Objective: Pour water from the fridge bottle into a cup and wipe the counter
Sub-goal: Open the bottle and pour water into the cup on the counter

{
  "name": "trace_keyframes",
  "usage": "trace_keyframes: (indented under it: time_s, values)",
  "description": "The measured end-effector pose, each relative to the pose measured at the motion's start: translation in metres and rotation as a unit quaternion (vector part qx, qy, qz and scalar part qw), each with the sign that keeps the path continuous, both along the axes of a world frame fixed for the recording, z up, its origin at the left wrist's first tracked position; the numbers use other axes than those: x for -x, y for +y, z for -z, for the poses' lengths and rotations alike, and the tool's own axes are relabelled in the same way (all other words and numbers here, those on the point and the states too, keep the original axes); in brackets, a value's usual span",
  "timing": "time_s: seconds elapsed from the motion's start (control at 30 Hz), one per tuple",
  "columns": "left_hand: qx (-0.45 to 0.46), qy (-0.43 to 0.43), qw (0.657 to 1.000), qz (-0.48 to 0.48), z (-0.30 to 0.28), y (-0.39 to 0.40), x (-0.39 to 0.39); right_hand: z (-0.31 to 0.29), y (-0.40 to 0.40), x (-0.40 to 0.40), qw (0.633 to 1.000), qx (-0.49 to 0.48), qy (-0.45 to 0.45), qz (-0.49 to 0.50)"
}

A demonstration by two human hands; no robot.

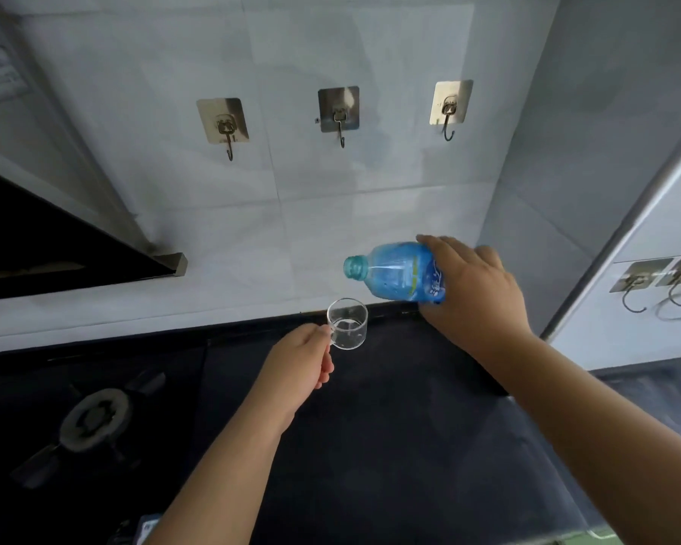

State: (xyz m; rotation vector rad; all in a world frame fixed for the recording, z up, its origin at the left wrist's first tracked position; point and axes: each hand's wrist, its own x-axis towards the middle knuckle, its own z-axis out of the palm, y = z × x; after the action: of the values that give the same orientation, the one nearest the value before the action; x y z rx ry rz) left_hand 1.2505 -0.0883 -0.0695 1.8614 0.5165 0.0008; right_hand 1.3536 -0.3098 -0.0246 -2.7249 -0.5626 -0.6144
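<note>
head | R hand (476, 297) grip wraps tilted bottle (398, 271) | L hand (299, 363) grip pinches cup (347, 323) handle, below mouth

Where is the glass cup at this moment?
In the head view the glass cup sits centre frame, held by its handle in the left hand, just below the mouth of the tilted blue bottle, over the dark counter.

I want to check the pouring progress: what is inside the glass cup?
The glass cup shows a little clear water at its bottom; most of it is empty. The left hand covers only the handle. No stream from the bottle is visible.
</note>
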Motion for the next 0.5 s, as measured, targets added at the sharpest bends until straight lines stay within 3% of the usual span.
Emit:
trace_keyframes:
  time_s: [0.1, 0.23, 0.37, 0.5]
  values:
    - [0.028, 0.028, 0.999, -0.001, 0.036, 0.000, -0.002, 0.036, -0.003, 0.009, 0.981, -0.107, 0.163, 0.020]
    - [0.043, 0.101, 0.994, -0.010, 0.096, 0.003, -0.005, 0.093, -0.007, 0.021, 0.915, -0.217, 0.338, 0.041]
    - [0.055, 0.188, 0.980, -0.021, 0.156, 0.004, -0.003, 0.151, -0.010, 0.029, 0.892, -0.214, 0.393, 0.058]
    - [0.064, 0.219, 0.973, -0.023, 0.194, 0.000, 0.000, 0.194, -0.009, 0.034, 0.877, -0.203, 0.433, 0.048]
